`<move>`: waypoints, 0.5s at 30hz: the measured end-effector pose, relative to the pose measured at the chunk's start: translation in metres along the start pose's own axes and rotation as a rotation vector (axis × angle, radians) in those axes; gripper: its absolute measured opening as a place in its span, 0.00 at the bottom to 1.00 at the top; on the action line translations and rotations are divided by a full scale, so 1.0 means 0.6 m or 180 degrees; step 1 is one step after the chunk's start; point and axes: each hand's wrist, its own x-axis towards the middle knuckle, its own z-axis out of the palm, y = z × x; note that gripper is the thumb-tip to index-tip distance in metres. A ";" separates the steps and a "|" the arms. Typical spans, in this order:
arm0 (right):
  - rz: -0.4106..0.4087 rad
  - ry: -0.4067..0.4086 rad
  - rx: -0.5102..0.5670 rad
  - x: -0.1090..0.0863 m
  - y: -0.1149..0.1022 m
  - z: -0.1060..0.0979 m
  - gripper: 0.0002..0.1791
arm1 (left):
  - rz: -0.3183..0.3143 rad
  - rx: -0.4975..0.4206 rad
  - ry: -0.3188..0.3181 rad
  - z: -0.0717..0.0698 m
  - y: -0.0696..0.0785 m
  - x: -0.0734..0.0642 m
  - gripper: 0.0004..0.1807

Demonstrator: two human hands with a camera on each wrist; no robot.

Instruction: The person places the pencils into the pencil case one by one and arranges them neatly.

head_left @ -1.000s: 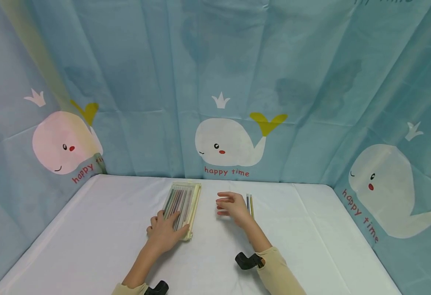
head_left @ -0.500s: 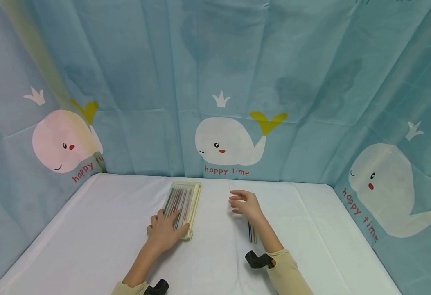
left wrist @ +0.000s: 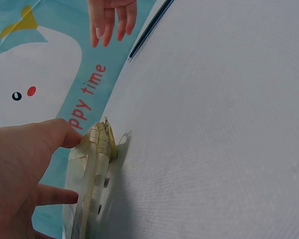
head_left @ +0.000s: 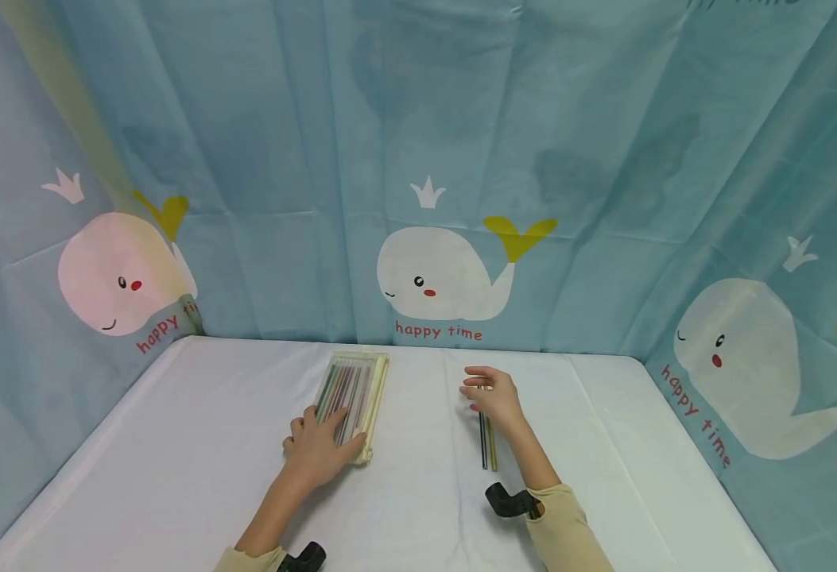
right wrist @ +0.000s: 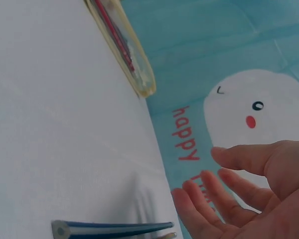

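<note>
A clear pencil case [head_left: 352, 373] with a pale yellow zip edge and several coloured pencils inside lies on the white table. My left hand [head_left: 318, 449] rests on its near half, fingers spread; in the left wrist view the thumb [left wrist: 65, 133] touches the zip end. To the right lie two loose pencils, a dark blue one [head_left: 483, 445] and a gold one [head_left: 493, 453], roughly side by side. Above their far ends hovers my right hand [head_left: 498, 400], fingers loosely bent and holding nothing. In the right wrist view the blue pencil [right wrist: 109, 229] lies below that hand [right wrist: 249, 194].
The white cloth-covered table [head_left: 196, 445] ends at a blue curtain [head_left: 282, 278] printed with whales, which surrounds it at the back and sides. A black wrist camera [head_left: 511, 500] sticks out from the right sleeve, another [head_left: 305, 558] from the left.
My right hand has moved to the right, past the space between case and pencils, to above the pencils. The left hand and the case have stayed in place.
</note>
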 end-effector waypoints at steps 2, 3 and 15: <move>-0.0039 0.0033 -0.0080 -0.001 0.001 -0.004 0.22 | -0.0004 -0.0009 -0.0001 -0.001 0.000 -0.001 0.39; -0.0049 0.0054 -0.0121 -0.001 0.001 -0.006 0.22 | -0.0004 -0.0013 -0.0004 -0.001 0.001 -0.001 0.39; 0.0000 0.0078 -0.0490 -0.001 0.007 -0.018 0.27 | -0.0021 -0.0001 -0.0004 -0.003 0.003 -0.002 0.38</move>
